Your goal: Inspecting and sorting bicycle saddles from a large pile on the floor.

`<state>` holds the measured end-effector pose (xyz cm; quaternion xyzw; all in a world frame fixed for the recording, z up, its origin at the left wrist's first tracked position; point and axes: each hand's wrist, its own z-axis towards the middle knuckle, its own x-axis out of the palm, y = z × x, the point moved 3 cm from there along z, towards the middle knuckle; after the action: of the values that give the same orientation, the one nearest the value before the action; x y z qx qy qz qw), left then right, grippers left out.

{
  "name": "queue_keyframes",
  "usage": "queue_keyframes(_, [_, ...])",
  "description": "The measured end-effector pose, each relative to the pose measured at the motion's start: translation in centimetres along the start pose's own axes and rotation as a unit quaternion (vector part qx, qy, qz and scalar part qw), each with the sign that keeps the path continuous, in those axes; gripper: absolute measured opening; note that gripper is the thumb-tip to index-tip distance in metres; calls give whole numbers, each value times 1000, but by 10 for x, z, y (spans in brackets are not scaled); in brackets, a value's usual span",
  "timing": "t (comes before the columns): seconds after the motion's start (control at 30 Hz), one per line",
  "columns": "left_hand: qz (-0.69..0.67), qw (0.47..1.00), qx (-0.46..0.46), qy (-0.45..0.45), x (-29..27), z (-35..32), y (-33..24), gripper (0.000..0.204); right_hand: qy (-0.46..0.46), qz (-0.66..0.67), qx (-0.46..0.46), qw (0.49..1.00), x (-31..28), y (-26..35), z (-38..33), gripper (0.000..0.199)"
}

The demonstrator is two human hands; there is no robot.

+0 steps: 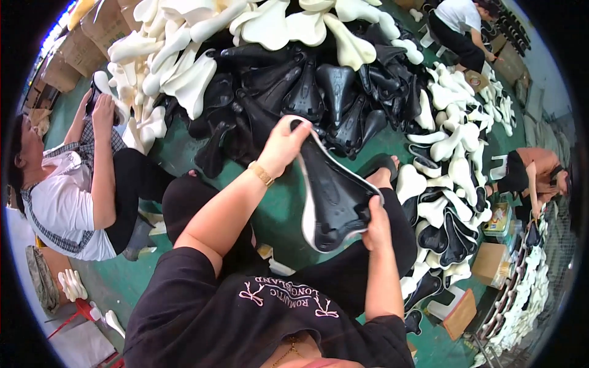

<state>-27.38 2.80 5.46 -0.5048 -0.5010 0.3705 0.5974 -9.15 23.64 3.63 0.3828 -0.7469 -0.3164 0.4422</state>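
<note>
1. Holding a bicycle saddle [334,193] in both hands at the centre of the dial, black underside up, narrow end toward eleven, wide end toward five.
2. With the left hand [287,144], grasping the narrow end, thumb near the tip.
3. With the right hand [376,227], gripping the edge of the wide end at about four; cannot tell how the hidden fingers lie beneath.
4. To handle it well, probably best to support both ends evenly, keep the underside level, and look along the white rim [308,221] for gaps.
5. Beware of black shells [304,92] heaped at twelve, just beyond the left hand, likely to limit reach that way.
6. Farther out, between eleven and twelve, white cushions [264,27] in a pile.
7. At two, near the saddle, a sandalled foot [386,165]; past it, toward three, mixed white and black pieces [466,175] crowding the green floor [276,205].
8. Well apart: co-workers at nine [67,205], one [457,18] and three [537,162]; at four, a cardboard box [489,264].
</note>
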Motion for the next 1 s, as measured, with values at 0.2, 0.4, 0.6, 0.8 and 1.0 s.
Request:
queue_keyframes(0.2, [270,960,-54,42,-35,114,-9,48,-298,2,-147,943,-140,134,9,57])
queue_keyframes(0.4, [620,738,234,-126,-117,244,-51,43,-298,114,-211,924,-255,180,92,39])
queue_keyframes(0.6, [747,591,274,-132,-149,338,-84,37,-64,16,32,997,-108,88,330,31])
queue_keyframes(0.8, [883,444,87,-125,-105,360,-103,47,19,141,221,965,-20,28,481,41])
queue_keyframes(1.0, [804,584,35,-103,-136,363,-84,57,1,163,83,983,-6,31,445,17])
